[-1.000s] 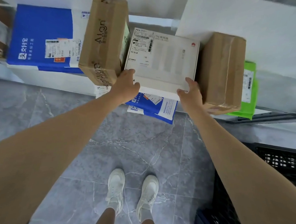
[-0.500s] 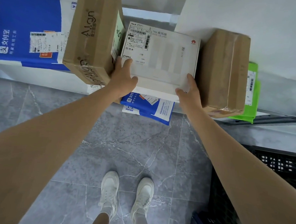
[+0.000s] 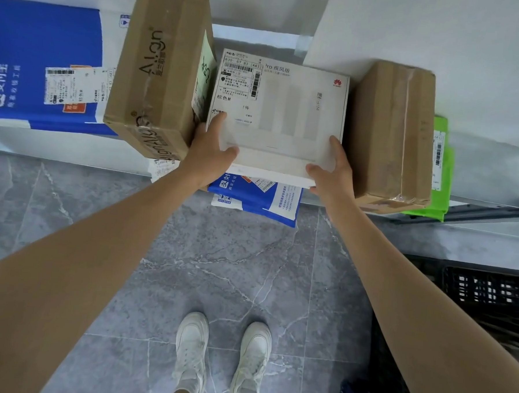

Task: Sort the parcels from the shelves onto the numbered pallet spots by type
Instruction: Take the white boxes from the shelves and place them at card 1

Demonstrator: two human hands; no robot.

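Because the white box (image 3: 282, 116) sits on the shelf (image 3: 44, 143) between the printed carton (image 3: 159, 71) and the plain carton (image 3: 391, 131), on top of a blue mailer (image 3: 252, 199) that overhangs the edge, it is best drawn straight back and kept level, so neither carton shifts and the mailer is not dragged off. The left hand (image 3: 208, 151) grips the near left corner and the right hand (image 3: 333, 167) the near right, thumbs on the top face. The fingers (image 3: 220, 122) are clamped on the box, and those beneath it are hidden.
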